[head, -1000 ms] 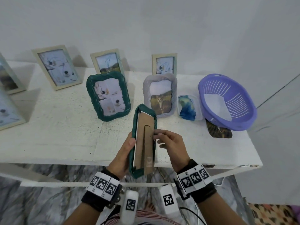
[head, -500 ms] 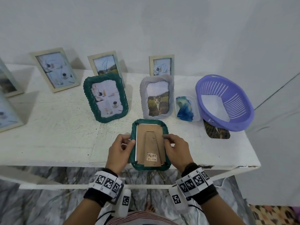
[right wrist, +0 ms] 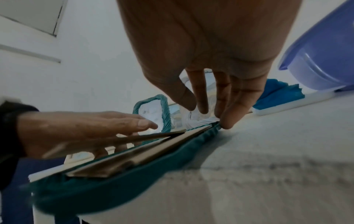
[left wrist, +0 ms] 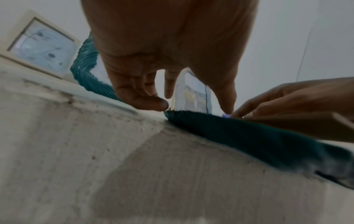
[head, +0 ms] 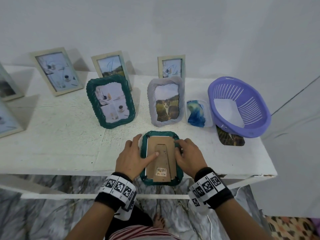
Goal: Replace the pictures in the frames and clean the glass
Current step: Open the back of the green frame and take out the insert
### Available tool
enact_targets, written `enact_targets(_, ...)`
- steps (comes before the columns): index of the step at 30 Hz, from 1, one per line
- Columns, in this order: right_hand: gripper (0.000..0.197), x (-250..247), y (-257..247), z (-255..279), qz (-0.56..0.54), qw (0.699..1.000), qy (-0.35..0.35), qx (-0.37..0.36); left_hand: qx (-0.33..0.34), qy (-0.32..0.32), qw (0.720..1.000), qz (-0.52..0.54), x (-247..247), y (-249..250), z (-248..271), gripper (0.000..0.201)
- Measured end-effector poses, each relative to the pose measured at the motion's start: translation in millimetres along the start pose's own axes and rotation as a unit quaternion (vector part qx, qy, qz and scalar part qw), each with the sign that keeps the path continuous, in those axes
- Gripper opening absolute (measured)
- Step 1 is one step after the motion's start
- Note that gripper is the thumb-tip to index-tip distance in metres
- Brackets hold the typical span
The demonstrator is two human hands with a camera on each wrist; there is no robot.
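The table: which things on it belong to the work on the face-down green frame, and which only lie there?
In use:
face-down green frame
cardboard back
left hand, thumb on the back
right hand at the frame's right edge

Lying about:
upright green frame
grey frame
purple basket
blue cloth

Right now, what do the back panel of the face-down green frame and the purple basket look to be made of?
Back panel: plain brown cardboard or fibreboard, matt, with a cut-out stand flap and a barcode sticker; which of the two is unclear. Purple basket: moulded plastic, smooth and slightly glossy, with slotted walls.
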State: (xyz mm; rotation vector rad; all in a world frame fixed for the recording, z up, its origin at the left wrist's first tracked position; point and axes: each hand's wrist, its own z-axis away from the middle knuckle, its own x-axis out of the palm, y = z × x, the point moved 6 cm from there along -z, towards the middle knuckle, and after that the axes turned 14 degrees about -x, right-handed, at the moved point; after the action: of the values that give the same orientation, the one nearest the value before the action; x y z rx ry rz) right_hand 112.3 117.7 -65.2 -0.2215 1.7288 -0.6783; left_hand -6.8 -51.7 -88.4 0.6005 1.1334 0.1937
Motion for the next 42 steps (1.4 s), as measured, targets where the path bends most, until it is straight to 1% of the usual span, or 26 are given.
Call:
enact_targets(2,0.04,0.4,2.5,-6.4,0.017,1.0,-0.016,-0.007,0.015,-0.011,1.0,-0.024,1.8,5.7,-0.9,0.092)
enact_targets(5,0.048,4.5,5.7,-17.8,0.049,0.996,-0.074,-0.013,0.014,-0.024,0.997,-0.07,6.5,9.9,-0.7,0.089)
enact_targets(7,0.048,6.5,4.5,-23.1,0.075,0.991,-0.106,-0.02,0.012,-0.024,0.996,-0.08,8.0,8.9,-0.7,0.088)
enact_targets(10,0.04,7.7,4.8,-25.6,0.104,0.985,-0.133,-0.029,0.013,-0.023,0.996,-0.082,8.8,7.9,-2.1,0.089)
enact_targets(12,0.035,2.0,-1.1,-26.3,0.13,0.98,-0.136,-0.06,0.014,-0.023,0.996,-0.081,9.5,8.4,-2.2,0.089)
enact_targets(14,0.026,-6.9,-14.9,-26.4,0.191,0.966,-0.112,-0.134,0.015,-0.02,0.996,-0.081,9.8,8.3,-2.0,0.088)
enact_targets(15,0.026,-10.0,-19.5,-25.2,0.217,0.957,-0.095,-0.169,0.016,-0.018,0.996,-0.083,10.0,8.0,-2.1,0.088)
enact_targets(17,0.033,-13.2,-23.2,-22.3,0.234,0.949,-0.081,-0.195,0.018,-0.017,0.996,-0.085,10.8,7.1,-2.6,0.088)
enact_targets(18,0.032,-12.2,-21.0,-21.2,0.231,0.95,-0.091,-0.188,0.019,-0.016,0.996,-0.086,11.0,6.9,-2.8,0.088)
enact_targets(20,0.019,-9.7,-15.0,-19.2,0.219,0.956,-0.096,-0.171,0.023,-0.017,0.996,-0.084,12.3,6.5,-4.1,0.088)
enact_targets(21,0.021,-6.7,-10.0,-18.4,0.202,0.962,-0.103,-0.154,0.025,-0.02,0.996,-0.08,12.7,6.4,-5.2,0.089)
enact_targets(22,0.035,-4.5,-7.0,-17.1,0.17,0.971,-0.116,-0.119,0.029,-0.025,0.996,-0.078,12.9,6.3,-6.6,0.091)
enact_targets(24,0.062,3.0,-4.2,-12.4,0.144,0.977,-0.142,-0.072,0.04,-0.033,0.995,-0.091,13.2,6.5,-10.1,0.093)
enact_targets(25,0.069,7.7,-2.7,-10.2,0.154,0.975,-0.144,-0.072,0.044,-0.037,0.993,-0.105,13.4,7.2,-11.3,0.092)
enact_targets(26,0.071,10.4,-4.3,-8.0,0.169,0.972,-0.147,-0.074,0.048,-0.038,0.991,-0.12,13.8,7.8,-11.9,0.091)
enact_targets(29,0.069,13.1,-4.3,-5.4,0.198,0.969,-0.129,-0.073,0.059,-0.03,0.986,-0.154,14.1,12.0,-10.1,0.088)
enact_targets(34,0.067,12.2,-5.3,-8.1,0.22,0.966,-0.117,-0.071,0.089,0.008,0.976,-0.198,15.3,16.3,-5.4,0.089)
enact_targets(39,0.07,10.5,-3.3,-6.4,0.22,0.965,-0.124,-0.075,0.108,0.046,0.97,-0.212,16.5,12.2,-6.6,0.104)
enact_targets(42,0.067,9.7,-1.5,-5.3,0.22,0.964,-0.13,-0.074,0.109,0.055,0.975,-0.188,18.1,8.7,-6.5,0.104)
